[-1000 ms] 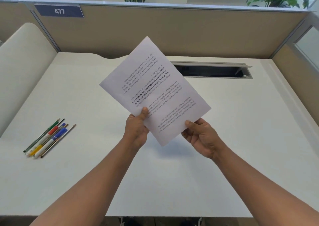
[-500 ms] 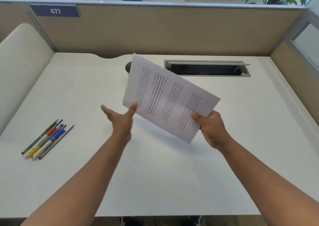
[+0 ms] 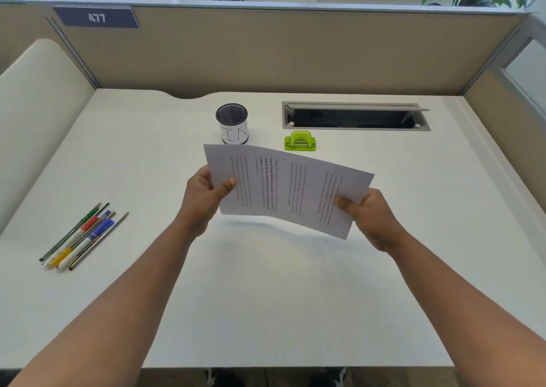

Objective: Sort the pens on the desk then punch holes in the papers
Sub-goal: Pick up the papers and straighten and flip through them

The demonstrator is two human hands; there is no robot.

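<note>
I hold printed white papers [image 3: 283, 186] above the middle of the desk, turned sideways and nearly flat. My left hand [image 3: 204, 197] grips their left edge, thumb on top. My right hand [image 3: 369, 218] grips the right near corner. Several pens [image 3: 82, 236] lie side by side in a bunch on the desk at the left, far from both hands. A green hole punch [image 3: 300, 141] sits just beyond the papers. A black mesh pen cup [image 3: 232, 124] with a white label stands left of the punch; its inside looks empty.
The white desk [image 3: 266, 298] is closed in by beige partition walls behind and to the right. An open cable slot [image 3: 354, 116] is set into the desk at the back right. A cream padded panel [image 3: 35, 115] rises along the left side.
The papers swung from upright and diagonal to sideways and low. My left hand let go for a moment, then took hold of the left edge. The cup and punch came into sight.
</note>
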